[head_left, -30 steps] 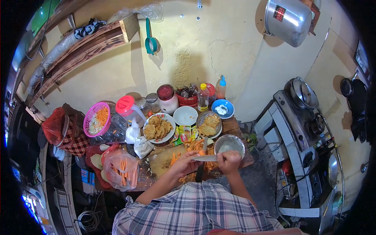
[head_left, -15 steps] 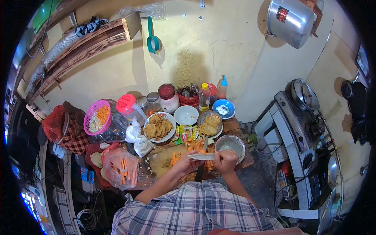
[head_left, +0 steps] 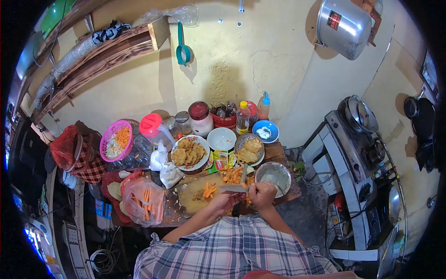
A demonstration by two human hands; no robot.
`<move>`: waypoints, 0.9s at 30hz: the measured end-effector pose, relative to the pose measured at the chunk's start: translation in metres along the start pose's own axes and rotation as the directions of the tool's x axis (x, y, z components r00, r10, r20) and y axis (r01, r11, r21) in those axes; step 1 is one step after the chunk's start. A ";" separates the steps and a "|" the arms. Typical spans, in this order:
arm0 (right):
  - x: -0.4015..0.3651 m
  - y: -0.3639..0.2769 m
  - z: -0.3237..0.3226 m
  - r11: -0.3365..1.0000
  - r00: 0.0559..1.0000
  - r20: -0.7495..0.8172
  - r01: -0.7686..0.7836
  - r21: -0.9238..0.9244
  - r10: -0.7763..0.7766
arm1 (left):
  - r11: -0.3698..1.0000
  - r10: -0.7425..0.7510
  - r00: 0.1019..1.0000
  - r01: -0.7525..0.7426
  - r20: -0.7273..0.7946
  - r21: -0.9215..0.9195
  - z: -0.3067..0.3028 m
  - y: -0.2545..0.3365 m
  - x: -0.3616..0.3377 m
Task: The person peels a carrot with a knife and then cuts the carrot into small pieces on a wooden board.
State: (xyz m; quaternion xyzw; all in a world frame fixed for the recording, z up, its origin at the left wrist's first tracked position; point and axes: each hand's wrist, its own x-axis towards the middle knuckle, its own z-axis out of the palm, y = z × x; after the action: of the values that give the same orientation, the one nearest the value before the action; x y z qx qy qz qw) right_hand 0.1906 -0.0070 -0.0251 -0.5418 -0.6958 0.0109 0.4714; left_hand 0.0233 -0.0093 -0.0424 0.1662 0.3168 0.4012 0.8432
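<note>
My right hand [head_left: 263,193] is closed round the handle of a knife [head_left: 231,188], its blade pointing left over my left hand [head_left: 224,202]. The left fingers are curled under the blade around a carrot, mostly hidden, with an orange bit showing beside the knife. Beneath lies a wooden cutting board [head_left: 191,197] with a few cut carrot pieces [head_left: 209,189]. More carrot pieces and peelings [head_left: 233,176] are heaped beyond my hands, and a second, dark-handled utensil [head_left: 244,173] lies among them. To the right stands a bowl of pale batter [head_left: 275,176].
Carrots in a plastic bag [head_left: 147,202] lie at left. Behind are a plate of fritters [head_left: 189,153], a pan with fritters [head_left: 250,148], a white bowl [head_left: 221,138], a blue bowl [head_left: 265,131] and a pink basket [head_left: 116,141] of shreds. A stove [head_left: 355,144] stands right.
Both hands have come slightly lower, toward my body. The knife blade has turned and shifted a little left, and the orange piece near it sits lower.
</note>
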 end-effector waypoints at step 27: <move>-0.018 0.022 0.007 0.801 0.756 0.383 -0.595 0.064 0.531 | 0.768 0.520 0.851 -0.429 -0.071 0.475 -0.030 0.013 -0.001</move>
State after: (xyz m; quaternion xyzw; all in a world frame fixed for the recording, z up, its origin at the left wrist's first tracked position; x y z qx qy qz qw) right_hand 0.2024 -0.0086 -0.0525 -0.6704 -0.5671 0.3113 0.3633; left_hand -0.0047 -0.0012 -0.0572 0.3874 0.4292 0.5336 0.6172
